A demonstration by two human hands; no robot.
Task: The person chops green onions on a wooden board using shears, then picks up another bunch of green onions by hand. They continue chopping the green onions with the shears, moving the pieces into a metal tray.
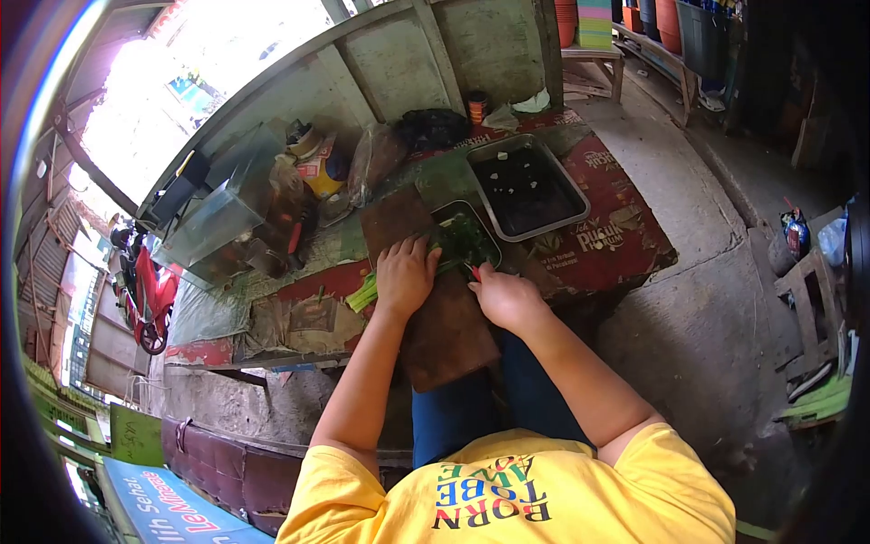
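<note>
A bunch of green leafy stalks [362, 295] lies across a worn wooden cutting board [446, 334], pressed down by my left hand [405, 274], whose fingers are closed over it. The pale stalk ends stick out to the left. In my right hand [510, 297] is a knife with a red handle [475, 271], held beside the greens; its blade is hard to make out. Just beyond the hands, a small metal tray [490, 238] contains dark green cut leaves.
A larger metal tray [549, 230] with dark contents and a few white bits stands behind on the table [648, 238]. Toward the left are a glass case [217, 222] and plastic bags [376, 159]. An orange can [478, 108] stands at the back wall.
</note>
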